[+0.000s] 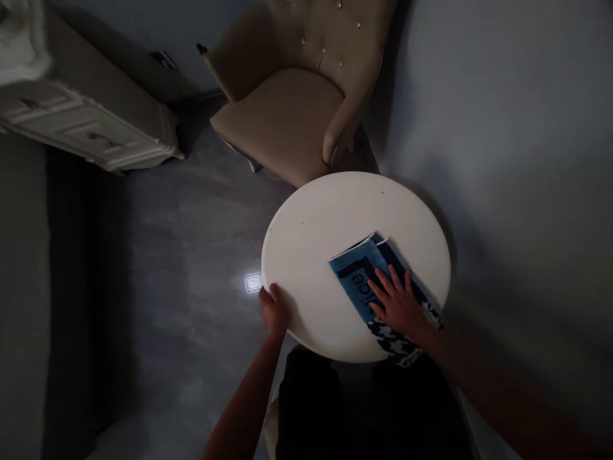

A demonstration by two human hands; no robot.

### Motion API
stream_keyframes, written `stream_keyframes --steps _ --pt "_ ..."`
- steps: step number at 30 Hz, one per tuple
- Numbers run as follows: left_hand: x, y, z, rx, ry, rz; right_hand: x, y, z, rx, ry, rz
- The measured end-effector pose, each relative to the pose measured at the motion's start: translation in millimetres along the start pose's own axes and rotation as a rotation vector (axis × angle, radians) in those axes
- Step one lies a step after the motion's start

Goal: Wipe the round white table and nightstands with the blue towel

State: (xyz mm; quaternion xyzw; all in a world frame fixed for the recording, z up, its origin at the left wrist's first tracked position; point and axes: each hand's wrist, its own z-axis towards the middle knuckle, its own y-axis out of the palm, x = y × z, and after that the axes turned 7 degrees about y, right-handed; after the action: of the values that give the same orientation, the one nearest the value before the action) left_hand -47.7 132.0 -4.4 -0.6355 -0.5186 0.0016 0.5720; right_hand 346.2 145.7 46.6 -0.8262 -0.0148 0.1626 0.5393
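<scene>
A folded blue towel (357,271) lies on the right half of the round white table (316,249). It has dark bands, a black-and-white houndstooth part and partly covered dark lettering. The houndstooth end reaches over the table's near edge. My right hand (397,303) rests flat on the towel with its fingers spread, covering some of the print. At the table's left rim, my left hand (274,311) is closed around the edge; its underside fingers are hidden.
A tan buttoned armchair (282,121) stands just beyond the table. A pale cabinet with drawers (110,128) is at the upper left. A bright square light patch (253,282) falls on the grey floor. The wall (517,160) runs along the right.
</scene>
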Motion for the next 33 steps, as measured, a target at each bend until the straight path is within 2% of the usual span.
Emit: stream_keyframes --steps 3,6,10,13,19,25,29,33 --pt "-12.8 3.7 -2.8 0.089 0.102 -0.045 -2.6 6.6 0.8 0.026 0.042 0.045" --pt "-19.1 6.6 -1.9 0.108 0.130 -0.010 0.9 13.7 1.8 0.110 0.014 0.073" --pt "-22.3 10.6 4.6 0.150 0.189 0.055 7.3 21.4 3.1 0.203 -0.060 0.081" --pt "-18.4 12.1 6.2 0.180 0.188 0.102 7.2 23.2 2.7 0.255 -0.051 0.028" --pt "-0.9 7.1 -8.9 0.175 0.155 0.079 -19.2 27.1 -19.9 0.354 0.153 0.024" --pt "6.3 -2.6 -26.2 0.170 0.123 0.054 -50.3 46.5 -78.6 0.216 0.385 0.104" --pt "2.5 0.2 -24.5 0.178 0.144 0.012 -42.5 70.9 -103.6 0.340 0.395 0.097" --pt "-1.0 4.1 -16.5 0.180 0.134 0.007 -17.4 79.9 -105.1 0.416 0.435 0.083"
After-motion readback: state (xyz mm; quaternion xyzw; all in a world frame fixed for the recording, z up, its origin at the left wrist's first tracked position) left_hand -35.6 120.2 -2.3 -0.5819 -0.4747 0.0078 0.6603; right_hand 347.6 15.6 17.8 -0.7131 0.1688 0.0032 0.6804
